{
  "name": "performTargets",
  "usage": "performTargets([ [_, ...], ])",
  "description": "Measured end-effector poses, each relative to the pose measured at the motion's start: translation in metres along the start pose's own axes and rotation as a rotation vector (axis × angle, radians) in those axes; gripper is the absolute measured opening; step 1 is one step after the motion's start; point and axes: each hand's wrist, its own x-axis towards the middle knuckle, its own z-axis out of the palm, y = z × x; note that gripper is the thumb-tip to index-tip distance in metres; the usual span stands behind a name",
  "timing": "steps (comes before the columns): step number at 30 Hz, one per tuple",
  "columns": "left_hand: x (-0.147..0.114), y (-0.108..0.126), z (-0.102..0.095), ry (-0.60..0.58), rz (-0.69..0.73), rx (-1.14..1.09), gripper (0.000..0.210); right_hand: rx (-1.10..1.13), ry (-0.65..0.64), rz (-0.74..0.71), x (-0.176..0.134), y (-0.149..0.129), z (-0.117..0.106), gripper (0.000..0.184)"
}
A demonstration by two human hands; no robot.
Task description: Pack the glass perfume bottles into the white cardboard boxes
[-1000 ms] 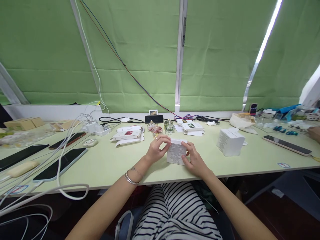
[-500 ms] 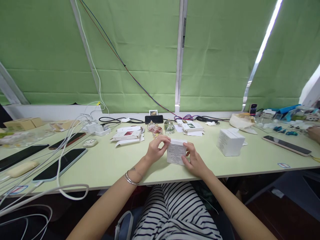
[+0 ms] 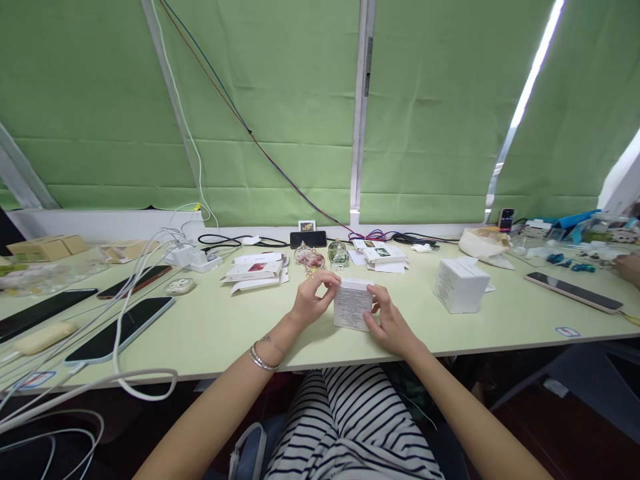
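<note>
A small white carton (image 3: 353, 307) with grey printed text on its front stands upright on the table before me. My left hand (image 3: 314, 298) pinches its top left corner with thumb and fingertips. From the other side my right hand (image 3: 387, 321) grips the carton's right edge, thumb on the printed face and fingers at the top and side. Behind the carton sit round glass bottles, one pair with reddish contents (image 3: 310, 260) and one greenish (image 3: 339, 253). A larger white box (image 3: 461, 285) stands to the right, apart from my hands.
Flattened white cartons (image 3: 257, 270) lie at left centre, and more (image 3: 383, 255) behind on the right. Phones (image 3: 120, 330) and white cables (image 3: 123, 293) cover the left side. Another phone (image 3: 573, 292) lies at right, near another person's hand (image 3: 629, 268). A cloth bag (image 3: 483, 247) rests behind.
</note>
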Motion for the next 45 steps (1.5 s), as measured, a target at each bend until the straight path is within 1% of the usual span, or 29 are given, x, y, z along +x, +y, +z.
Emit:
performTargets([
  [4,-0.0015,-0.0024,0.0025,0.028,-0.049,-0.043,0.003,-0.031,-0.022,0.024,0.0006,-0.0031,-0.0016,0.057],
  [9,-0.0032,-0.0036,0.0035,0.031,-0.062,-0.063,0.005,-0.023,0.008,0.012,0.0005,-0.0032,-0.0007,0.062],
  [18,0.0014,0.0021,0.0007,0.007,-0.008,-0.024,0.011,0.004,0.023,0.004,-0.0001,-0.0024,-0.0009,0.057],
  [25,0.0002,0.0006,0.0004,0.005,-0.030,-0.043,0.008,-0.015,0.022,0.048,-0.0014,-0.0001,0.0008,0.062],
  [34,0.0006,0.0016,-0.0006,-0.008,-0.021,-0.043,0.008,-0.029,0.018,0.071,-0.0009,-0.0030,-0.0007,0.057],
  [38,0.0002,0.0012,-0.0010,-0.011,-0.017,-0.065,0.010,-0.020,0.013,0.066,-0.0014,-0.0022,-0.0007,0.059],
  [41,-0.0014,-0.0014,-0.0002,-0.005,-0.040,-0.091,0.010,-0.020,0.025,0.050,-0.0015,-0.0006,0.0001,0.061],
  [45,-0.0034,-0.0043,0.0018,0.023,-0.071,-0.121,0.007,-0.017,0.048,-0.003,-0.0013,0.0010,0.0016,0.057],
])
